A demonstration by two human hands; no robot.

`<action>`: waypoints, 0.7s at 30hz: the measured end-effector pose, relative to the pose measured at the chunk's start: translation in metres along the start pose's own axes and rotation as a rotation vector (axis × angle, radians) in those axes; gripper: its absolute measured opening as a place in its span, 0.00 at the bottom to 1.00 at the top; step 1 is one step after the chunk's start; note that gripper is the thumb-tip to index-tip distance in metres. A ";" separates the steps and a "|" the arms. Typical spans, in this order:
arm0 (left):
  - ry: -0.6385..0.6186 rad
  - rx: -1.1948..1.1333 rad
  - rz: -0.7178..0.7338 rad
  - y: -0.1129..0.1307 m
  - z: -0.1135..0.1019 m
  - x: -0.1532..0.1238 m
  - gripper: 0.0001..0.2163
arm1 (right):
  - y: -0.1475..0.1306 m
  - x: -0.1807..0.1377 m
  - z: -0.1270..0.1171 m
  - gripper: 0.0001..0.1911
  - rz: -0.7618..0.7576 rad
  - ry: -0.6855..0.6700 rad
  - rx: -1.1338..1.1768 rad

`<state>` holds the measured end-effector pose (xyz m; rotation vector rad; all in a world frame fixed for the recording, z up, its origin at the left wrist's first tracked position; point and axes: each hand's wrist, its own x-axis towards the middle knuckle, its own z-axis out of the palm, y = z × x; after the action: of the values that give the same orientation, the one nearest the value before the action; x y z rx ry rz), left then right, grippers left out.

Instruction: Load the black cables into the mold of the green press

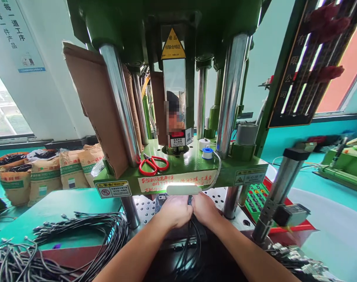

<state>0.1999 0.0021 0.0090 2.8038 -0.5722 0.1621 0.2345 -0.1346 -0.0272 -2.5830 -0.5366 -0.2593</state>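
Observation:
My left hand (175, 211) and my right hand (205, 209) are side by side under the green platen (154, 172) of a vertical moulding machine. Both are closed around several thin black cables (190, 243) that run back toward me. The fingertips sit at the dark mould block (160, 203) on the perforated metal table (144, 207); what they touch there is hidden. A lit work lamp (182, 190) hangs just above my knuckles.
Red-handled scissors (153, 164) and two tape rolls (207, 152) lie on the platen. Chrome columns (121, 105) stand around the work gap. A pile of black cables (78, 239) lies left, connectors (292, 260) right, a keypad panel (256, 197) and filled sacks (43, 176) beyond.

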 end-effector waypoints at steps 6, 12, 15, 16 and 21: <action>-0.035 0.004 -0.024 -0.002 -0.003 0.005 0.19 | 0.000 0.001 -0.003 0.16 -0.020 -0.025 -0.036; 0.083 0.077 -0.117 -0.009 -0.014 -0.020 0.20 | -0.006 -0.002 -0.021 0.18 -0.078 0.047 -0.098; 0.086 0.130 -0.183 -0.016 -0.010 -0.037 0.25 | -0.008 -0.008 -0.019 0.20 -0.144 0.054 -0.104; 0.069 0.141 -0.189 -0.018 -0.007 -0.040 0.26 | -0.009 -0.009 -0.017 0.21 -0.171 0.040 -0.105; 0.050 0.171 -0.182 -0.023 -0.001 -0.042 0.27 | -0.012 -0.012 -0.011 0.23 -0.253 0.007 -0.139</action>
<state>0.1704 0.0380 -0.0021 2.9885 -0.3020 0.2538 0.2175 -0.1338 -0.0162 -2.6431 -0.8722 -0.4034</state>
